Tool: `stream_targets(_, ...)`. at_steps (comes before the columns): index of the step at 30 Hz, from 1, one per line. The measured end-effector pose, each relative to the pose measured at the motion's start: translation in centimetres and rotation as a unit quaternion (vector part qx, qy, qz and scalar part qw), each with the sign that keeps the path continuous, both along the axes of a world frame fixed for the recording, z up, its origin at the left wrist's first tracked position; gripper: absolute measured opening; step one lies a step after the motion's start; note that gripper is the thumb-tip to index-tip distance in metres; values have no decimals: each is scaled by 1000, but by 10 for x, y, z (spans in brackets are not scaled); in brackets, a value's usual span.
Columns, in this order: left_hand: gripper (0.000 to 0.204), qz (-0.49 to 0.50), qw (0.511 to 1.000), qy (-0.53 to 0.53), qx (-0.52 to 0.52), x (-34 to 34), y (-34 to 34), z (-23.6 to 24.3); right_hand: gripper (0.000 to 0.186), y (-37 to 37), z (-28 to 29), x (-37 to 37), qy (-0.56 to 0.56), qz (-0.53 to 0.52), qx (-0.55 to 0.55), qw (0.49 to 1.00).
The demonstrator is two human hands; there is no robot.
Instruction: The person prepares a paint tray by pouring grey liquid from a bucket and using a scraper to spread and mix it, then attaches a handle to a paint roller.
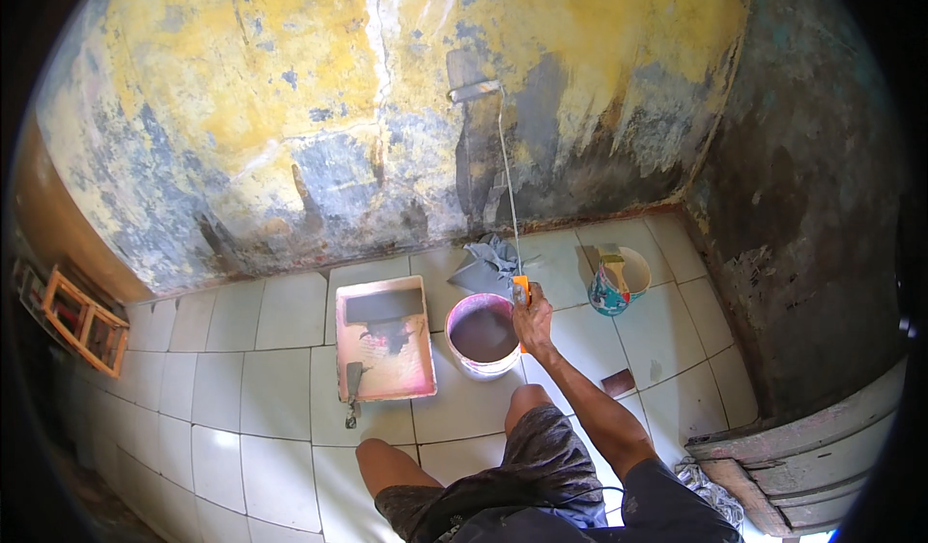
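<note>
- My right hand is gripping the orange handle; its fingers are curling closely round it, no gap showing. My left hand is not appearing in view; cannot tell its state.
- The roller is resting, it appears, against the wall, ahead of and above my fingers, at the far end of the thin rod.
- The bucket of grey paint is standing just left of my fingers, the tray farther left.
- The cloth is lying ahead of my fingers; the tub is standing to their right.
- Risk: pressing hard could be flexing the rod, tilting the roller and streaking the coat.
- Risk: loose flakes could be sticking to the roller.
- Risk: a leftward elbow or knee could be tipping the bucket.
</note>
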State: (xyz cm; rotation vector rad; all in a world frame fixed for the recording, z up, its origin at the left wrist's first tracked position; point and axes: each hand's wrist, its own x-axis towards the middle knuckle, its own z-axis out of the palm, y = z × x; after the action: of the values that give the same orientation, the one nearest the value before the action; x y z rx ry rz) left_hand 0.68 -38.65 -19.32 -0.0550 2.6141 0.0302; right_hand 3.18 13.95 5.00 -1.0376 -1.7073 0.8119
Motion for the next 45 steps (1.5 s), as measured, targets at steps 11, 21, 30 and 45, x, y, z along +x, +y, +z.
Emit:
stream_targets(11, 90, 22, 997, -66, -18, 7, -27, -3, 40, -4, -62, 9, -30, 13, -113, 993)
stream_targets(21, 87, 45, 992, -110, -43, 26, -65, -8, 31, -40, -80, 31, -26, 29, -257, 966)
stream_targets(30, 84, 54, 988, -136, -48, 22, -72, -9, 23, -43, -50, 31, 3, 90, -471, 878)
stream_targets(45, 80, 59, 984, -162, -43, 20, -74, -14, 23, -26, 84, 0, 122, 139, -436, 881)
